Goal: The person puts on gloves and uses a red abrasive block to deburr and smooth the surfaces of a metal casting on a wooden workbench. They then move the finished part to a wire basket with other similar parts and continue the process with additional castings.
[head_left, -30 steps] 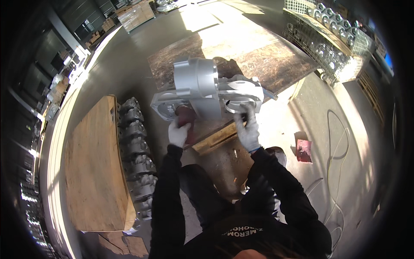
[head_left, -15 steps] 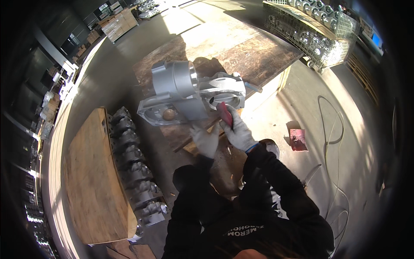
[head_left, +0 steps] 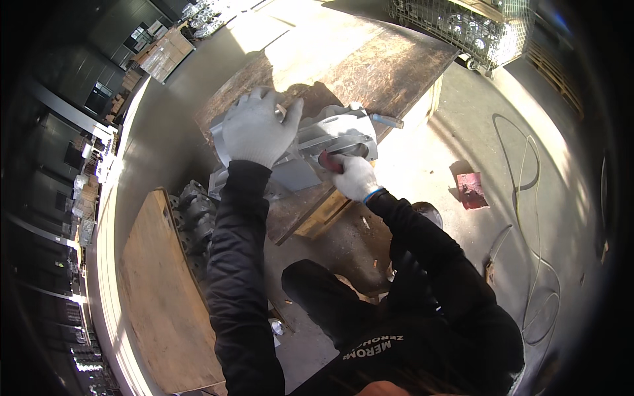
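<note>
A silver-grey metal casting (head_left: 310,168) with a round barrel and oval openings lies on a brown wooden bench top (head_left: 389,72). My left hand (head_left: 259,129), in a white glove, lies over the barrel, its fingers bent over the far side and the thumb apart. The glove hides most of the barrel. My right hand (head_left: 358,178), gloved too, is closed on a folded red piece of sandpaper (head_left: 330,162), held against the casting by an oval opening. A bluish-grey rod-like tool (head_left: 388,121) lies beside the casting's right end.
Another red sheet (head_left: 471,191) lies on the floor at the right, near a long thin cable or hose (head_left: 538,244). At left, more castings (head_left: 198,214) stand behind a wooden board (head_left: 162,290). A wire cage (head_left: 462,33) of metal parts stands at far right.
My left hand has moved up from the casting's near edge onto its barrel. My right hand keeps the sandpaper and has shifted slightly at the opening. The view has tilted a little.
</note>
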Demonstrator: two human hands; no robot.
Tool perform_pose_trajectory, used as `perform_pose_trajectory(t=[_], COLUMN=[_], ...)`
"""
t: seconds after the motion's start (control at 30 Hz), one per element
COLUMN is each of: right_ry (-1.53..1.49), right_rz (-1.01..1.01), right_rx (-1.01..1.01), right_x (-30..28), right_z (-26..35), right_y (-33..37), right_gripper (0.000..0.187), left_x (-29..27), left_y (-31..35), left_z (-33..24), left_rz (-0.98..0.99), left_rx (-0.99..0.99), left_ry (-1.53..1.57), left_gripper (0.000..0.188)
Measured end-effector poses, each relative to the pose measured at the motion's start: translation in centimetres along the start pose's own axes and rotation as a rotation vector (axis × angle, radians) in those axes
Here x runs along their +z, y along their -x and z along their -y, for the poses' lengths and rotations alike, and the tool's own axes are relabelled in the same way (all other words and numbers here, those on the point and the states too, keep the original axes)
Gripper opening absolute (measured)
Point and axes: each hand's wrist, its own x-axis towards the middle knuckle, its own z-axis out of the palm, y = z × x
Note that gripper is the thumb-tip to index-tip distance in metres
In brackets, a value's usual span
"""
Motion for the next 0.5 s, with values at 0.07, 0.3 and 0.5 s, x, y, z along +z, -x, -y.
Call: perform_pose_trajectory(t=[0.07, 0.3, 0.5], right_ry=[-1.098, -0.782, 0.284], right_rz=[0.063, -0.198, -0.226], right_rx=[0.168, 0.027, -0.105], right_x=[-0.2, 2.3, 0.9], right_z=[0.0, 0.5, 0.1], right_y=[-0.3, 0.0, 0.1], right_gripper=[0.034, 0.034, 0.033], left_x=[-0.1, 0.0, 0.3], left_y=[0.3, 0.7, 0.5], left_z=[-0.3, -0.1, 0.0], left_rz=[-0.004, -0.122, -0.140], left_rx=[-0.038, 0.049, 0.096], left_ry=[-0.025, 0.056, 0.007], left_gripper=[0.034, 0.027, 0.029])
